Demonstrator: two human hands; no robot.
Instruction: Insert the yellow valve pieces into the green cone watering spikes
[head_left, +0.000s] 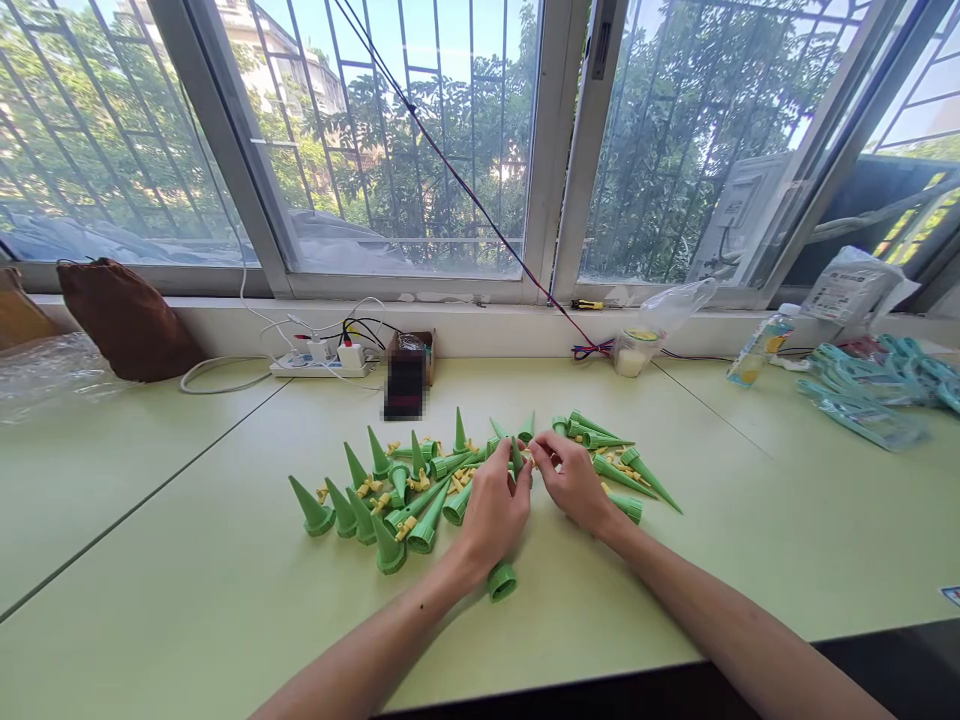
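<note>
My left hand [496, 505] is closed around a green plastic watering spike [517, 456], its pointed tip showing above the fingers. Close beside it, my right hand [574, 480] is pinched near the spike; whatever sits between its fingertips is too small and covered to name. Several more green cone spikes [388, 545] stand or lie on the table to the left of my hands. Small yellow valves [406, 527] are scattered among them. Another group of spikes [651, 480] lies to the right, and a single spike [502, 581] shows its open threaded end below my left wrist.
At the back are a power strip [319, 366], a small box with a blurred dark front [405, 385] and a plastic tub [636, 352]. A bottle [761, 347] and bagged teal items [870, 395] are at right. A brown bag [124, 320] stands far left.
</note>
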